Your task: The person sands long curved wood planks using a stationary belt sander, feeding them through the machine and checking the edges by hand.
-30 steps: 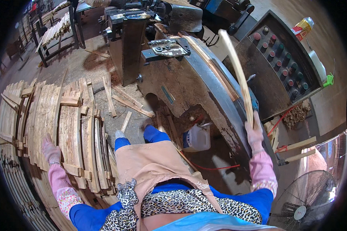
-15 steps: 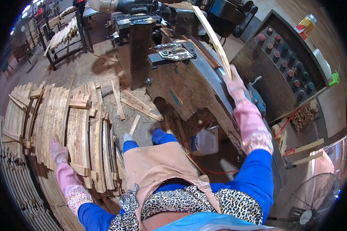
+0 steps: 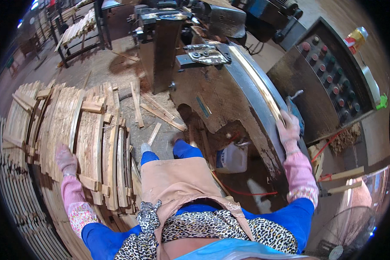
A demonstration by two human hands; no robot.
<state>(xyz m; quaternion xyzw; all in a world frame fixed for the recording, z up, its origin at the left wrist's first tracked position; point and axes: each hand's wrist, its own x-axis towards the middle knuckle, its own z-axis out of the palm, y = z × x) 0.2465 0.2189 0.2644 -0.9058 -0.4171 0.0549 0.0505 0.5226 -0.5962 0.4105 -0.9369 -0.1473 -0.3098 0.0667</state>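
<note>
My right hand (image 3: 289, 128), in a pale knit glove, is closed round the near end of a long, narrow wooden strip (image 3: 258, 82). That strip lies lengthwise on the metal bed (image 3: 279, 149) of a woodworking machine, its far end close to a metal guide block (image 3: 208, 55). My left hand (image 3: 66, 160), gloved too, lies with its fingers out on the top boards of a big stack of wooden slats (image 3: 58, 125) to my left. Short wooden crosspieces (image 3: 92, 107) stick out between the slats.
A slanted control panel (image 3: 329, 73) with several buttons stands right of the bed. Below the machine sits a white plastic jug (image 3: 232, 158) near a red hose (image 3: 247, 192). Loose offcuts (image 3: 162, 117) litter the floor by my feet. At lower right is a fan (image 3: 346, 234).
My right hand has come back toward me and lowered the wooden strip from a raised tilt onto the machine bed. My left hand stays on the slat stack. The view has shifted slightly.
</note>
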